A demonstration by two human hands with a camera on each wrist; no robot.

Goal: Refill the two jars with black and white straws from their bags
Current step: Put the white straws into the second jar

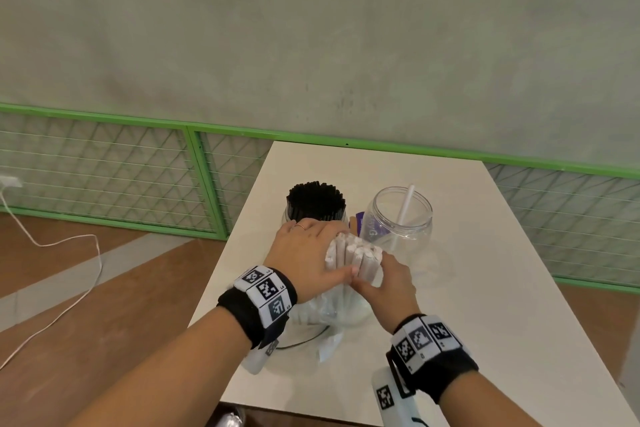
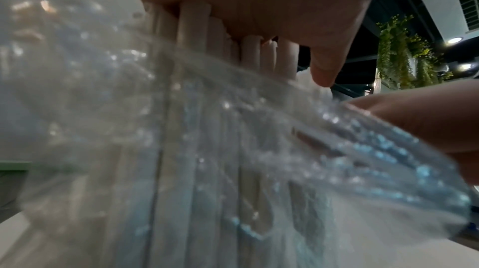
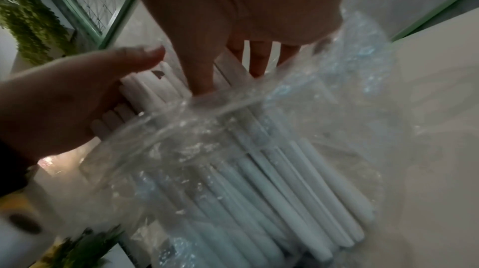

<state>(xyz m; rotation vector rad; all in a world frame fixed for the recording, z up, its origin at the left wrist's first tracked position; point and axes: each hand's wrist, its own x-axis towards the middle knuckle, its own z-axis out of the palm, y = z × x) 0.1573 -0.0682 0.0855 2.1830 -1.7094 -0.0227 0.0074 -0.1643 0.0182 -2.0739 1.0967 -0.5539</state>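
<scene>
Both my hands work the clear bag (image 1: pixel 332 315): left hand (image 1: pixel 308 260) cups the white straws (image 1: pixel 353 253), right hand (image 1: pixel 391 282) pinches its rim. Peel plastic down evenly, then lift the bundle to the near-empty jar (image 1: pixel 398 215) beyond on the surface (image 1: pixel 485 288).

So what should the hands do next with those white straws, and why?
Probably lift the white straws out of the clear bag toward the nearly empty jar. Both the left hand and right hand already clasp the bundle, and the jar holds just one straw.
</scene>
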